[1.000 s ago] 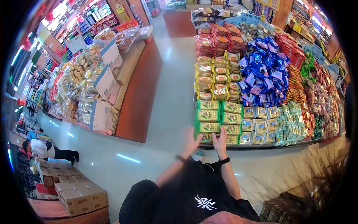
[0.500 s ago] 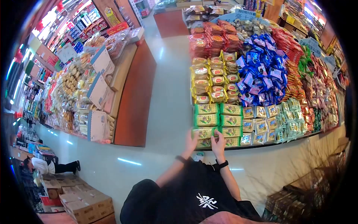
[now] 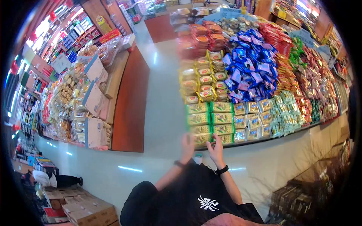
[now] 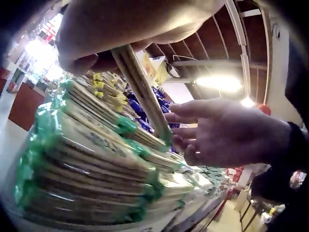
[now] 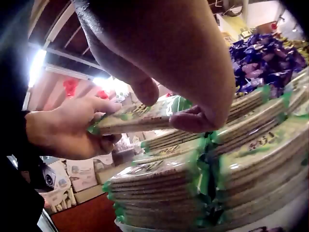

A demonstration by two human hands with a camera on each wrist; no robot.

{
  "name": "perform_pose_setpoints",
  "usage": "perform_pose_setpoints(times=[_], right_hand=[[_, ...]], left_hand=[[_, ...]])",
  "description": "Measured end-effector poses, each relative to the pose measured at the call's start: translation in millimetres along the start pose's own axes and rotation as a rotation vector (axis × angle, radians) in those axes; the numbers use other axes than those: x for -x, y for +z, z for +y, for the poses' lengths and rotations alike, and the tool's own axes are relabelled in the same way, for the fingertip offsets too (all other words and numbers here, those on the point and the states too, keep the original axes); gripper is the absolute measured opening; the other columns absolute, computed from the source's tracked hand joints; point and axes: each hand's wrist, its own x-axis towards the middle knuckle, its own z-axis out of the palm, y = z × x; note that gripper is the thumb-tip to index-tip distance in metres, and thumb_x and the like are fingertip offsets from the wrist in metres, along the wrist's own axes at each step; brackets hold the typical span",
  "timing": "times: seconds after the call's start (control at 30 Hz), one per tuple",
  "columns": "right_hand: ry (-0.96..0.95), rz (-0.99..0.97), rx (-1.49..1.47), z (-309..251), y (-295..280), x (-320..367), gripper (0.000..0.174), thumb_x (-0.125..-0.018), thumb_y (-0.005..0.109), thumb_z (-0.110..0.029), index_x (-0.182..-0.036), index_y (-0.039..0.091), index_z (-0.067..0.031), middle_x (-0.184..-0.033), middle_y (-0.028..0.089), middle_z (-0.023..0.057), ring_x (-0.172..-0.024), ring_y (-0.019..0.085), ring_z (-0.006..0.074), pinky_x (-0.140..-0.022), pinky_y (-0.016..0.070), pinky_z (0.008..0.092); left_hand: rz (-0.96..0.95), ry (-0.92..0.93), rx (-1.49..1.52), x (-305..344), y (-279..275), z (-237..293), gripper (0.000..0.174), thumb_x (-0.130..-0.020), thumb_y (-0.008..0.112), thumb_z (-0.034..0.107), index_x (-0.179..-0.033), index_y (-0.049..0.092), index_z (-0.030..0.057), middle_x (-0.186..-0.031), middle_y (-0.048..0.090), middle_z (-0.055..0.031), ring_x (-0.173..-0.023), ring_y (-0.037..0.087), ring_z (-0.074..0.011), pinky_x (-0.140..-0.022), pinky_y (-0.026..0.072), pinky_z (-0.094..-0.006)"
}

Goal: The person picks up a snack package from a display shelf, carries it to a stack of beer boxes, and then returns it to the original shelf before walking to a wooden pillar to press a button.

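A green-ended clear pack of flat crackers (image 5: 140, 118) spans the space between both hands, above stacks of similar packs. My left hand (image 5: 72, 128) grips one end, its fingers curled round the edge. At the other end, my right hand (image 4: 222, 133) pinches the pack with its fingertips. From the left wrist view, the held pack (image 4: 137, 87) looks steeply tilted over the stacked packs (image 4: 96, 164). In the head view, the left hand (image 3: 186, 148) and right hand (image 3: 215, 150) are at the front left corner of the display.
Yellow-wrapped packs (image 3: 205, 80), blue packets (image 3: 250, 67) and small silver-gold packets (image 3: 253, 121) fill the display beyond. Across an aisle (image 3: 162, 83) stands another snack counter (image 3: 130, 101). Cardboard boxes (image 3: 88, 211) are stacked at lower left, near a bending person (image 3: 56, 180).
The head view has shifted, so the display appears farther left. Both hands have moved slightly left and towards the body, with the cracker pack now between them.
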Motion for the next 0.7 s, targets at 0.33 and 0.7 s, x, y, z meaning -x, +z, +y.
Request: perform_pose_setpoints(times=[0.33,0.7], right_hand=[[0.404,0.033,-0.046,57.2,-123.5,101.4,0.037,-0.084,0.064,-0.014,-0.116,0.054,0.0023,-0.105,0.063,0.0177,-0.097,0.061,0.0251,-0.086,0.0478,0.0352],[0.555,0.56,-0.195,73.4,-293.3,291.1,0.035,-0.084,0.068,-0.014,-0.114,0.055,0.0006,-0.102,0.063,0.0125,-0.093,0.059,0.0162,-0.082,0.0489,0.0317]], left_hand=[[-0.37,0.01,-0.06,103.4,58.9,35.7,0.024,-0.093,0.056,0.024,-0.101,0.062,0.002,-0.09,0.065,-0.0164,-0.087,0.064,-0.0282,-0.079,0.0484,-0.0376],[-1.174,0.297,-0.256,273.1,167.9,51.3,0.044,-0.095,0.055,0.026,-0.135,0.044,0.0105,-0.108,0.064,-0.0137,-0.089,0.064,-0.0252,-0.081,0.0501,-0.0376]])
